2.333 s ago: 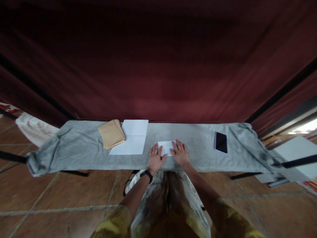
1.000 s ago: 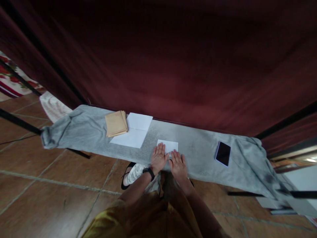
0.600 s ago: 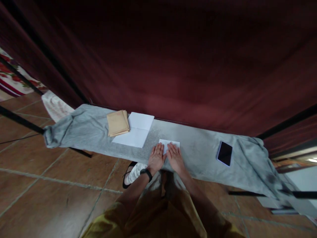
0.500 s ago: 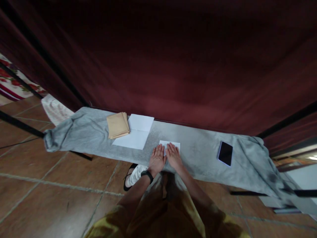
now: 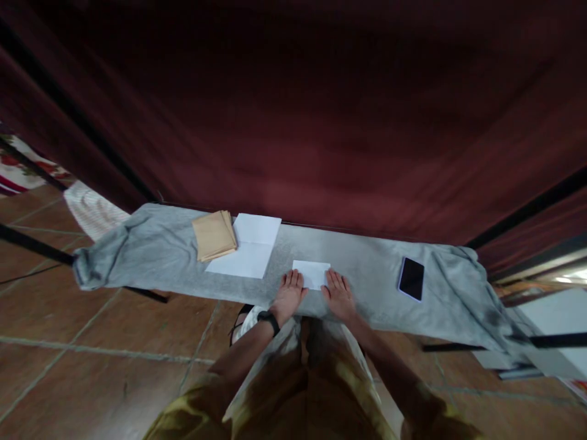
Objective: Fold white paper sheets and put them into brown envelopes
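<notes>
A small white piece of folded paper (image 5: 314,274) lies flat on the grey cloth in front of me. My left hand (image 5: 290,294) rests flat at its left edge, fingers stretched out. At the paper's right edge lies my right hand (image 5: 340,296), palm down, its fingers extended too. Between the two hands the middle of the paper shows. Farther left are larger white sheets (image 5: 250,256) with a crease across them, partly under a stack of brown envelopes (image 5: 213,236).
A phone (image 5: 411,279) lies on the right part of the narrow, cloth-covered surface (image 5: 362,263). Behind it hangs a dark red curtain (image 5: 293,159). Black metal bars (image 5: 527,208) slope down at both sides, and the floor is tiled (image 5: 114,360).
My right hand has slid to the right along the paper, away from my left hand, so the gap between them is wider. My left hand stays at the left edge.
</notes>
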Demonstrator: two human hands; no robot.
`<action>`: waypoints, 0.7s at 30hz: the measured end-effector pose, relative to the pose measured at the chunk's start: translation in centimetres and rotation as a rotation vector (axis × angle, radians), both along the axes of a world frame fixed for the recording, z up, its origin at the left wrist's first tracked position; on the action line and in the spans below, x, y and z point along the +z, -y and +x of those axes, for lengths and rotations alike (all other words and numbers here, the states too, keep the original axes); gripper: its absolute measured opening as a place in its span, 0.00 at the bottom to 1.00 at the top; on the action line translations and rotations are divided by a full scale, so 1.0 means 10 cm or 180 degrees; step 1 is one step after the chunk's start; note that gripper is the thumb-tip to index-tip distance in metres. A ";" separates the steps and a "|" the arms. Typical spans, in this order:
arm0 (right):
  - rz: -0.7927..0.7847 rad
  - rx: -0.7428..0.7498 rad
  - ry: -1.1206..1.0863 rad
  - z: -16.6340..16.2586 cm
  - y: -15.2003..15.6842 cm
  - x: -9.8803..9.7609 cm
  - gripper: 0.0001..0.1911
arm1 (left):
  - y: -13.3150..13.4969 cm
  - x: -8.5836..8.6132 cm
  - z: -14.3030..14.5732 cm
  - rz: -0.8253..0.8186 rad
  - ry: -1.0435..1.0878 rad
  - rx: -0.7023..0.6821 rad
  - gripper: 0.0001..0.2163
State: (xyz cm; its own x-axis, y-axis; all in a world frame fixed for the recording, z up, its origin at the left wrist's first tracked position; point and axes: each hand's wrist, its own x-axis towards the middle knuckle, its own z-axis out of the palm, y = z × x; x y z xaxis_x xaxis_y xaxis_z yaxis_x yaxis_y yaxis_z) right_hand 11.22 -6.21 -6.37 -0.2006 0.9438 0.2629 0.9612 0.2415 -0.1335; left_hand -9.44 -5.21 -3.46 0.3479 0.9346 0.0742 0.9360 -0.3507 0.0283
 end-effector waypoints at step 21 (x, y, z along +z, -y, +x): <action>-0.0217 -0.0303 -0.1973 0.23 -0.11 0.45 0.17 | -0.27 0.71 -0.16 -0.0345 0.2163 -0.0037 0.08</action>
State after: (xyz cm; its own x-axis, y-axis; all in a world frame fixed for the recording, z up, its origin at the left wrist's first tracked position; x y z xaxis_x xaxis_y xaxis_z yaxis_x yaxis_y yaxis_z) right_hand 13.55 -5.15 -1.91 0.0555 0.9687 0.2418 0.7173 0.1298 -0.6846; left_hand -11.00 -2.56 3.68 0.2672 0.9456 0.1857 0.6944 -0.3226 0.6432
